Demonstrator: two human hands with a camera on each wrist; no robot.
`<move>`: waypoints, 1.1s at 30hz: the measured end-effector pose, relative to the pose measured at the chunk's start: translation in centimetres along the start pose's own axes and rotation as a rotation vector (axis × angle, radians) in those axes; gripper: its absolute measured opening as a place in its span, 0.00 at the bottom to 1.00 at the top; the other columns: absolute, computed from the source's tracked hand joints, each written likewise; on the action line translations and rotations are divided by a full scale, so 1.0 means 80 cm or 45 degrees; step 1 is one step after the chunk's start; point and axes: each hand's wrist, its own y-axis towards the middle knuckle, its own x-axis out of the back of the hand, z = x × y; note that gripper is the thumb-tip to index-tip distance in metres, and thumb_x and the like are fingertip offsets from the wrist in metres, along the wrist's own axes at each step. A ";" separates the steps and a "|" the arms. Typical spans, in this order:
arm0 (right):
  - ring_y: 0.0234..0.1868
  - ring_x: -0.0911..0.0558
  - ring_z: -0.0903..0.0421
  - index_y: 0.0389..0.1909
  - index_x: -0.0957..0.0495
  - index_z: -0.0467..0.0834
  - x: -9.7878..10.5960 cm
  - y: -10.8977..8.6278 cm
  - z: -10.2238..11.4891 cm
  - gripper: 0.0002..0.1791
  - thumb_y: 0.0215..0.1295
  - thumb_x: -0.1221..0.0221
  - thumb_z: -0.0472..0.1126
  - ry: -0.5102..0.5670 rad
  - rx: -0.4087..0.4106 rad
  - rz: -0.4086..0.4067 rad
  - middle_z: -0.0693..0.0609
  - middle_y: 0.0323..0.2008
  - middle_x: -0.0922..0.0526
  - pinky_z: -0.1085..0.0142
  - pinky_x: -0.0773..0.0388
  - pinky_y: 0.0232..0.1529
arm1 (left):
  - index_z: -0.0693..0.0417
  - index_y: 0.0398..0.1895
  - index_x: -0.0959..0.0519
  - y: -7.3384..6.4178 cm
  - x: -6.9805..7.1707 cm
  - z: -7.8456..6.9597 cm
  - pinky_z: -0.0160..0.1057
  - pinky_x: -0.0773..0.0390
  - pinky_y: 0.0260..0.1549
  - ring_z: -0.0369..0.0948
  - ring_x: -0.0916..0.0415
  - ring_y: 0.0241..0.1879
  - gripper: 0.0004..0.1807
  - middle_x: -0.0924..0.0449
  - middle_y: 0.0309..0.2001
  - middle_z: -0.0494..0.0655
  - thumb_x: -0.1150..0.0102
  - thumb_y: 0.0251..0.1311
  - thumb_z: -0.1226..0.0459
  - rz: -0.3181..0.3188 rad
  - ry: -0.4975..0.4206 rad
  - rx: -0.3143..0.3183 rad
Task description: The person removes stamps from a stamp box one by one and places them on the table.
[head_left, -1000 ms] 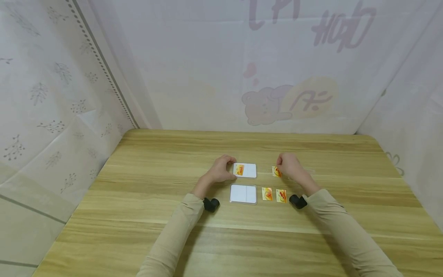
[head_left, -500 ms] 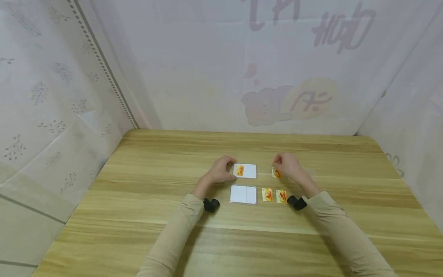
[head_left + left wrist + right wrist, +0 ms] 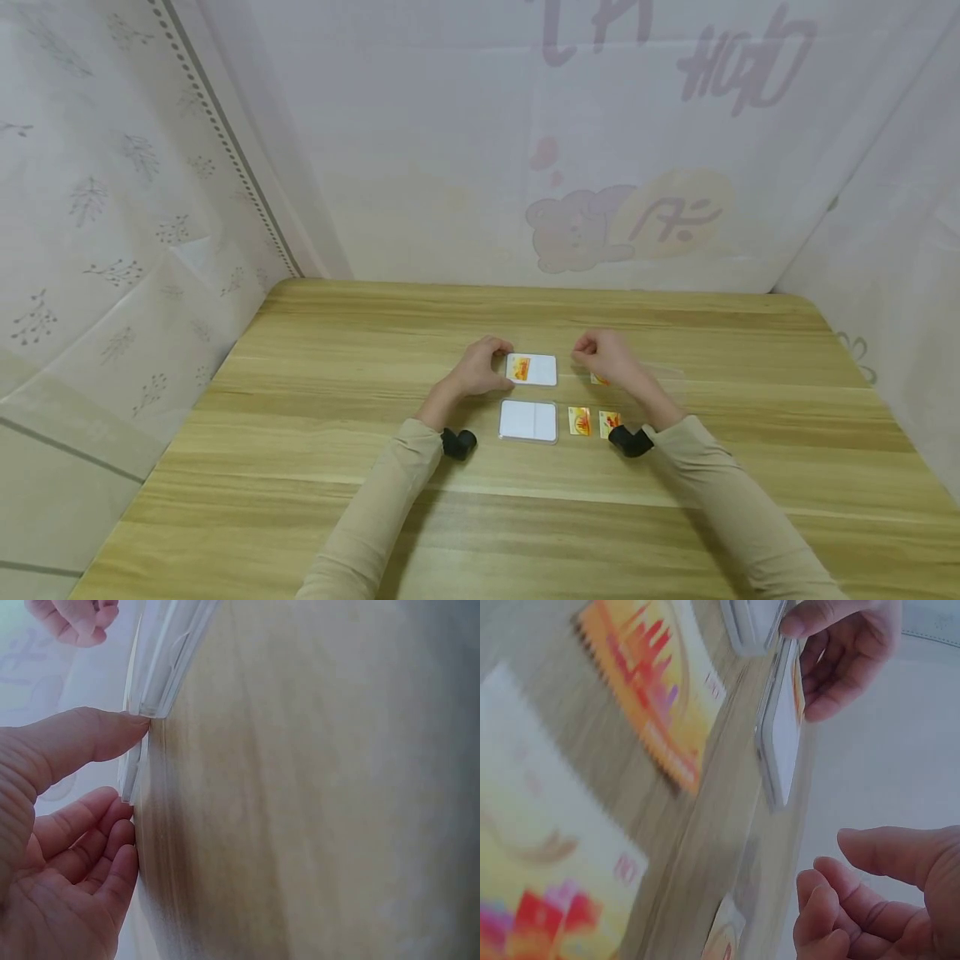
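Observation:
My left hand holds a flat white-backed clear plastic case by its left end, thumb on the near edge and fingers at the far edge. On the case's left half lies an orange-yellow stamp. My right hand hovers just right of this case; the right wrist view shows its fingers loosely curled, the thumb apart from them and nothing between. Below that hand, a partly hidden stamp lies on the table. A second white case sits nearer me, bare on top.
Two more stamps lie right of the nearer case: one yellow-orange, the other partly covered by the black wrist camera. A faint clear plastic piece lies under and right of my right forearm. Patterned curtains close off the table's back and sides.
My right hand has moved left from the stamp toward the far case, and its wrist camera now covers part of a nearer stamp. The left hand has stayed in place on the case.

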 end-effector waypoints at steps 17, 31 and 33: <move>0.27 0.25 0.55 0.34 0.22 0.32 -0.021 0.013 0.026 0.07 0.60 0.41 0.34 0.038 -0.019 0.025 0.44 0.28 0.21 0.68 0.27 0.26 | 0.69 0.52 0.27 0.001 -0.001 0.001 0.45 0.34 0.58 0.50 0.31 0.53 0.29 0.27 0.51 0.58 0.30 0.41 0.73 -0.006 0.012 0.009; 0.31 0.23 0.54 0.33 0.21 0.33 -0.039 0.026 0.040 0.06 0.59 0.40 0.34 0.041 0.025 0.040 0.45 0.28 0.20 0.68 0.26 0.30 | 0.69 0.51 0.27 0.000 0.000 0.003 0.45 0.32 0.56 0.50 0.31 0.52 0.30 0.27 0.49 0.57 0.30 0.41 0.73 -0.004 -0.003 -0.016; 0.30 0.23 0.54 0.33 0.21 0.33 -0.041 0.027 0.042 0.06 0.58 0.40 0.33 0.036 0.026 0.042 0.45 0.28 0.20 0.68 0.27 0.31 | 0.69 0.51 0.27 0.000 0.000 0.003 0.45 0.32 0.56 0.50 0.31 0.52 0.29 0.26 0.49 0.57 0.30 0.41 0.73 -0.004 -0.004 -0.019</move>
